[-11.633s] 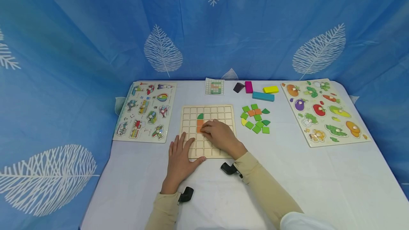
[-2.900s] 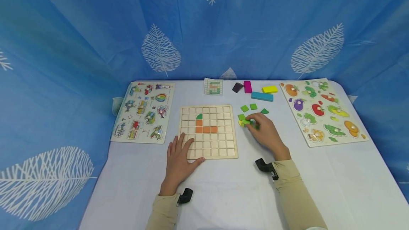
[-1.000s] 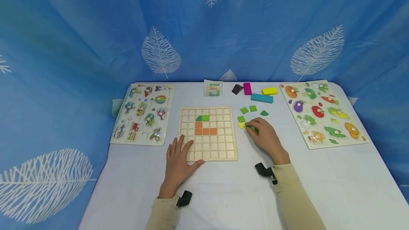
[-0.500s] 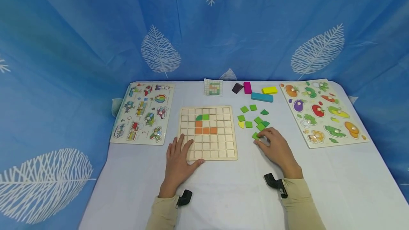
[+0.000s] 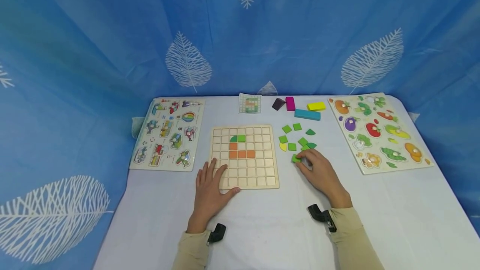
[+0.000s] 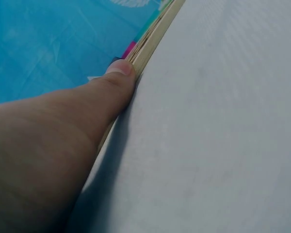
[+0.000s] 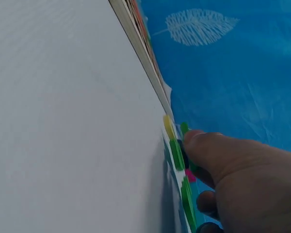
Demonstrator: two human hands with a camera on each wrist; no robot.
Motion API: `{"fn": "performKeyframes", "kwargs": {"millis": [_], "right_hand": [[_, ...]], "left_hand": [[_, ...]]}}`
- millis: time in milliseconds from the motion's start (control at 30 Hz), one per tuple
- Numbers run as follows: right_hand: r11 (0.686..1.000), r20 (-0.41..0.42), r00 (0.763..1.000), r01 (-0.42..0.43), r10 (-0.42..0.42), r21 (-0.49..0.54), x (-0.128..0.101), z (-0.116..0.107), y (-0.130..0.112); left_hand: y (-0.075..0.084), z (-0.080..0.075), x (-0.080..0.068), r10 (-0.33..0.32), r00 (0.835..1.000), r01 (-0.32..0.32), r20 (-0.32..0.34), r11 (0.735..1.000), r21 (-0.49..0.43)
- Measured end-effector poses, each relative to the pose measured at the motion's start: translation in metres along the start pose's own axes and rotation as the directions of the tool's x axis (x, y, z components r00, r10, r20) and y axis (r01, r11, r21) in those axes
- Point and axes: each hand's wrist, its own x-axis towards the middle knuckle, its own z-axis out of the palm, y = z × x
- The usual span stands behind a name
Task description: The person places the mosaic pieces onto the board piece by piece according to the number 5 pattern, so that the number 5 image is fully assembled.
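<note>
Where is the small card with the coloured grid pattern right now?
In the head view, the pattern card lies at the table's far edge, just beyond the wooden grid board, left of the dark purple block.

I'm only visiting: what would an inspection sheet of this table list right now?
Surface: white table.
Job's things: grid board holding orange and green tiles; loose green tiles to its right.
Clutter: vehicle puzzle, vegetable puzzle, pattern card, coloured blocks.
Hands: left hand flat on the board's near corner; right hand pinches a green tile.
Cables: nothing seen.
Surroundings: blue leaf-print curtain.
</note>
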Motion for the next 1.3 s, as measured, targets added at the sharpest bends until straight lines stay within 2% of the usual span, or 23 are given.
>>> {"fn": "performKeyframes", "kwargs": {"millis": [467, 833, 1100, 1300], "right_hand": [[0.993, 0.127, 0.986, 0.1, -0.107, 0.06, 0.062, 0.014, -0.04], [0.982, 0.245, 0.951, 0.176, -0.188, 0.071, 0.109, 0.041, -0.068], [0.976, 0.322, 0.924, 0.219, -0.208, 0.001, 0.126, 0.054, -0.078], [0.978, 0.34, 0.922, 0.205, -0.183, -0.028, 0.129, 0.058, -0.083]], "left_hand": [[0.002, -0.004, 0.001, 0.002, 1.0, -0.002, 0.005, 1.0, -0.003], [0.001, -0.002, 0.0, 0.007, 1.0, -0.007, 0.001, 1.0, -0.005], [0.003, -0.003, 0.0, -0.004, 1.0, 0.004, 0.017, 1.0, -0.008], [0.002, -0.004, 0.0, -0.003, 1.0, 0.003, 0.01, 1.0, -0.007]]}}
